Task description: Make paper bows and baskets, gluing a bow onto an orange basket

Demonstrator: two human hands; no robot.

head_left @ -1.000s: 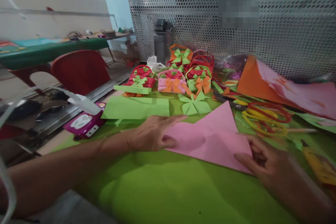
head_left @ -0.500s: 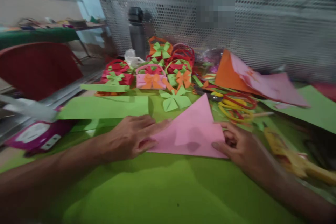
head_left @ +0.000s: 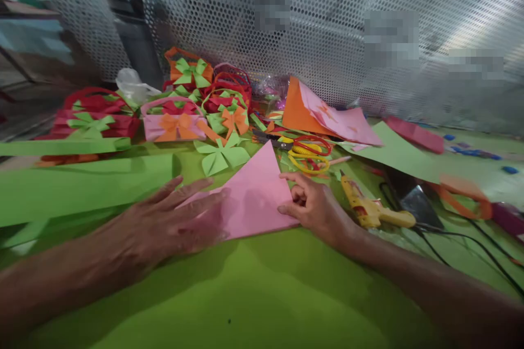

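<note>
A pink paper folded into a triangle (head_left: 254,191) lies on the green table cover (head_left: 262,294). My left hand (head_left: 164,223) lies flat on the triangle's left corner, fingers spread. Fingers curled, my right hand (head_left: 313,204) pinches the triangle's right edge between thumb and forefinger. A green paper bow (head_left: 221,155) lies just beyond the triangle's tip.
Several small paper baskets with bows (head_left: 174,120) stand at the back left by a dark bottle (head_left: 133,32). Green paper strips (head_left: 82,185) lie left. Scissors (head_left: 307,155), a yellow glue gun (head_left: 372,210) with its cable, and orange and pink sheets (head_left: 323,114) lie right. A perforated metal screen (head_left: 327,22) closes the back.
The view has swung to the right. My left hand has opened flat on the pink paper's left corner; my right hand has stayed on its right edge.
</note>
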